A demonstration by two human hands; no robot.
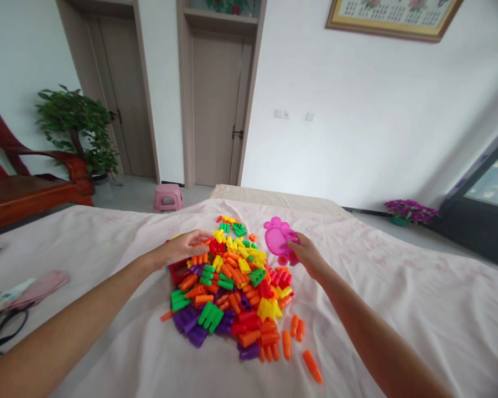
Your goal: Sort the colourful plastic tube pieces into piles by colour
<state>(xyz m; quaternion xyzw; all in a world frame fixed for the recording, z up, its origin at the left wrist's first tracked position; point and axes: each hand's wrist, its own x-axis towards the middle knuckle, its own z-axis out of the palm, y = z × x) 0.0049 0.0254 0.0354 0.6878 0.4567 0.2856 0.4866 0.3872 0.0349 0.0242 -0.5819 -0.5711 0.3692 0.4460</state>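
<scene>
A heap of plastic building pieces [228,271] in orange, yellow, green, red and purple lies on the cloth before me. My left hand [188,246] is at the heap's upper left edge, fingers stretched out over orange and red pieces. Whether its fingertips press on any piece is hard to tell. To the right of the heap, my right hand [305,251] grips a bright pink, paw-shaped plastic piece [276,237] by its right side. The pink piece is held up with its flat face toward me. Part of a dark red container [178,272] shows under my left hand.
A pale cloth [377,298] covers the surface. Loose orange pieces [312,366] lie at the near right. Dark straps [8,331] and a pink fabric item [41,288] rest at the left. Beyond stand a pink stool [168,197], a wooden chair [37,190] and a potted plant [77,130].
</scene>
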